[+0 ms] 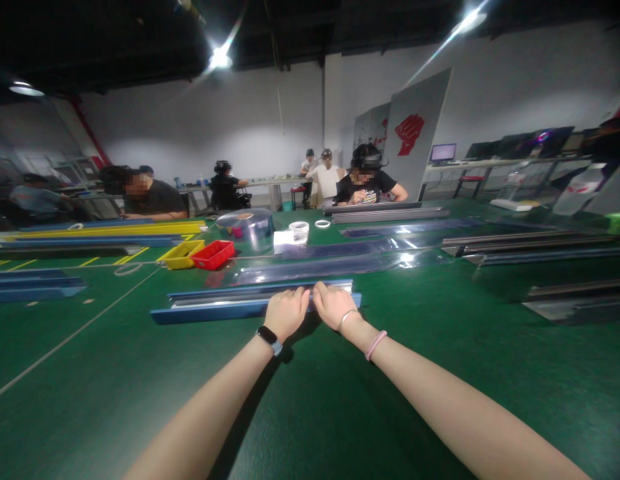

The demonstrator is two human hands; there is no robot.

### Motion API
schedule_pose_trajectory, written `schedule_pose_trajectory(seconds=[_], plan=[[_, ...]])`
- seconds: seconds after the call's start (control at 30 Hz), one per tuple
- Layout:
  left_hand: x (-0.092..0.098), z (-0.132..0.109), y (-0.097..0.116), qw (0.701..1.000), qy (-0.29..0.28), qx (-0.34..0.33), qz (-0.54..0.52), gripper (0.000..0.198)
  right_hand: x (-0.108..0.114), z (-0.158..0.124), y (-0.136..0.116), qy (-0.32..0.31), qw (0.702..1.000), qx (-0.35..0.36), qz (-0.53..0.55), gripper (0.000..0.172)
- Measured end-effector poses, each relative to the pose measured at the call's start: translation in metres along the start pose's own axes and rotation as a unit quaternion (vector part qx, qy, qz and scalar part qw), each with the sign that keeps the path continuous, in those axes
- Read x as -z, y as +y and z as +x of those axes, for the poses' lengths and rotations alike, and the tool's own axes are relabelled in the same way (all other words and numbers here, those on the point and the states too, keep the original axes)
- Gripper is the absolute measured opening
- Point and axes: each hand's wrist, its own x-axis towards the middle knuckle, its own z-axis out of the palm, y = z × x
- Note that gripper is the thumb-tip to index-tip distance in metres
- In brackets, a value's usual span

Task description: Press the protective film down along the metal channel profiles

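A long blue channel profile (215, 312) with a pale inner strip lies crosswise on the green table. My left hand (287, 311) is closed over it right of its middle, the wrist wearing a dark-faced watch. Close beside it, my right hand (334, 304) grips the same profile near its right end, thumbs almost touching. The fingertips of both hands are hidden behind the knuckles and the profile. Just beyond it, a clear plastic strip (310, 267) lies flat and shines under the lamps.
A yellow bin (183, 255) and a red bin (213, 256) stand beyond the profile. Behind them is a roll of clear film (257, 230). Dark profiles (535, 248) lie on the right, more blue ones (35, 285) on the left. A co-worker (367, 179) sits across the table.
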Motion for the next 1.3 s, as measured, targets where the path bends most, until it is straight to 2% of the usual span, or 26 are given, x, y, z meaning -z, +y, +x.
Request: schedule_pose_trajectory(seconds=[0.1, 0.47, 0.8, 1.0, 1.3], plan=[[0.0018, 0.0001, 0.0005, 1.000, 0.007, 0.002, -0.004, 0.034, -0.0011, -0.0009, 0.0003, 0.016, 1.000, 0.005, 0.006, 0.038], [0.0004, 0.0004, -0.0006, 1.000, -0.004, -0.002, -0.005, 0.036, -0.0007, 0.0011, 0.0001, -0.009, 1.000, 0.005, 0.003, 0.039], [-0.0009, 0.0001, -0.0005, 1.000, -0.009, -0.022, -0.004, 0.035, -0.0019, 0.0029, -0.0026, 0.005, 1.000, 0.024, -0.011, 0.030], [-0.0046, -0.0001, -0.0016, 0.999, -0.018, -0.026, 0.002, 0.036, -0.0042, 0.0035, -0.0019, 0.000, 1.000, 0.025, -0.017, 0.032], [-0.0026, 0.0002, -0.0025, 1.000, 0.018, -0.011, 0.016, 0.033, -0.0039, -0.0003, -0.0040, 0.059, 0.992, 0.108, -0.016, 0.035]])
